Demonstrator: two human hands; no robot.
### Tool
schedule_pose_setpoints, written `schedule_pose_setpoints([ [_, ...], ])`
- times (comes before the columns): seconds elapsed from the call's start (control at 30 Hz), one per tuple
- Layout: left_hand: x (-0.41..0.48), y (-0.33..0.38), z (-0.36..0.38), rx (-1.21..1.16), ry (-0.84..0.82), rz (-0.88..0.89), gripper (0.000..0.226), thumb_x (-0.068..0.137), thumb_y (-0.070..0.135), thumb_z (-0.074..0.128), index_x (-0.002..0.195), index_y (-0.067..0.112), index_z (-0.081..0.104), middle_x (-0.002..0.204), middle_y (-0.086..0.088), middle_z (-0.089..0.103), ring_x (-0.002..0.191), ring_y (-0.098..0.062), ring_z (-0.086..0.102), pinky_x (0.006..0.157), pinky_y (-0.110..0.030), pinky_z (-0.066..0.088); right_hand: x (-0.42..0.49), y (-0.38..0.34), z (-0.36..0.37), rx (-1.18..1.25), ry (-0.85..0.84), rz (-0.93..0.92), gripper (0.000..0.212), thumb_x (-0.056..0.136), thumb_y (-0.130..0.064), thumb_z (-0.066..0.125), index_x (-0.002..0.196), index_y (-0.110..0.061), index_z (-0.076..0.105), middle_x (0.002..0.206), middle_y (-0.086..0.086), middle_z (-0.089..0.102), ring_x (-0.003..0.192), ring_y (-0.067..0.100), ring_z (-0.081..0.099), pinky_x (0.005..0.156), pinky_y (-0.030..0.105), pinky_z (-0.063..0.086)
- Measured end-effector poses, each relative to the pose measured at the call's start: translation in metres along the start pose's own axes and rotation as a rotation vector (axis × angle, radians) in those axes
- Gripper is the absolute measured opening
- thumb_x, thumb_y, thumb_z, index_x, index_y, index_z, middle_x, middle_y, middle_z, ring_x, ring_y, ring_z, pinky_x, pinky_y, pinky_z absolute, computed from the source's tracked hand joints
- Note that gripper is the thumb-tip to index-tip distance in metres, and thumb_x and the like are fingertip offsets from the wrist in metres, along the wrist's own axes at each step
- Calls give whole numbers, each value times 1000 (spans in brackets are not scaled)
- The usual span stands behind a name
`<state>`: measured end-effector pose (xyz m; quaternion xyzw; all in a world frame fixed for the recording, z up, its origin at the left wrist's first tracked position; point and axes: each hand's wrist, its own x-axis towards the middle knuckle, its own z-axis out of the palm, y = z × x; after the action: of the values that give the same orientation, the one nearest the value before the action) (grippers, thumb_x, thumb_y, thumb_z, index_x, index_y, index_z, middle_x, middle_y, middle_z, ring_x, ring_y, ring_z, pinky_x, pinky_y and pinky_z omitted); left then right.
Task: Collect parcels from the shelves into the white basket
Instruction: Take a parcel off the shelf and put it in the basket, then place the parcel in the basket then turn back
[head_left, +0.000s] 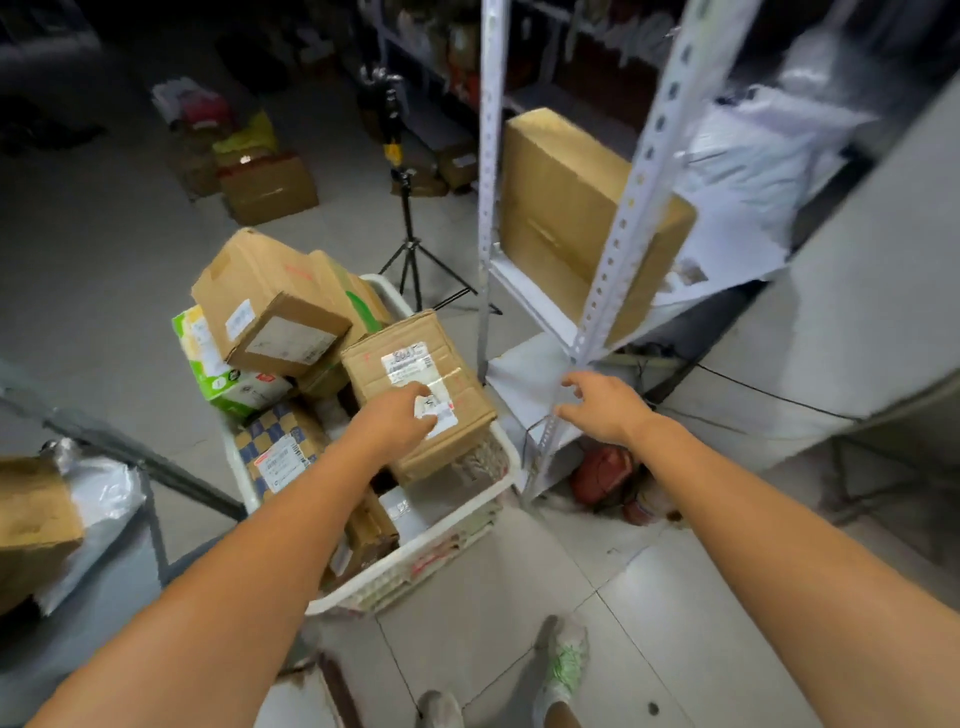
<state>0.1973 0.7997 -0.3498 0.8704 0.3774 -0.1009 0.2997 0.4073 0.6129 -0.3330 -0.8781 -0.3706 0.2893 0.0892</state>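
Parcels (270, 312), mostly brown cardboard boxes with printed labels, are heaped above the rim of the white basket (415, 551), which stands on a pale tiled floor (519, 597). The left hand (400, 421) rests on the labelled box (415, 374) at the top of the basket's right side; whether its fingers lie flat or curl cannot be told. The right hand (605, 402) hangs just right of the basket with fingers loosely spread, holding nothing, near a perforated post of the white metal shelf (639, 182). On that shelf, right of the basket, a large cardboard box (556, 197) leans beside blurred white plastic bags (753, 156). Beyond the basket stands a black tripod (410, 244), and farther back, in dim light, more boxes (267, 187) sit on the floor. Left of the basket, another rack holds a brown box (31, 519).
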Motion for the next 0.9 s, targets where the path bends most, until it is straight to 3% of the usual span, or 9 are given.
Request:
schedule_pose_setpoints([
  [0.27,-6,133,19,266,-120,289,47,98,40,51,142,27,44,133,-3,57,115,-27,57,96,-40,49,-124,113,-36,114,210,285,56,94,-43,60,144,-20,47,140,8,56,127,30,53,102,37,44],
  [0.57,-26,331,110,373,-228,655,44,96,37,56,137,23,52,126,-5,64,113,-25,60,91,-30,46,-268,264,-47,256,351,625,49,95,-35,57,140,-18,49,131,6,60,121,31,55,98,38,47],
  [0.67,-39,394,147,408,-275,716,45,95,42,56,137,27,50,128,-4,62,106,-25,62,93,-37,51,-303,314,-46,323,396,698,53,97,-41,56,144,-20,44,139,6,56,125,28,53,100,36,45],
  [0.9,-67,518,237,556,-320,883,47,96,39,54,140,25,48,136,-7,57,120,-27,55,97,-38,48,-369,415,-50,437,493,819,53,95,-45,58,142,-21,48,139,7,56,124,28,54,103,40,45],
])
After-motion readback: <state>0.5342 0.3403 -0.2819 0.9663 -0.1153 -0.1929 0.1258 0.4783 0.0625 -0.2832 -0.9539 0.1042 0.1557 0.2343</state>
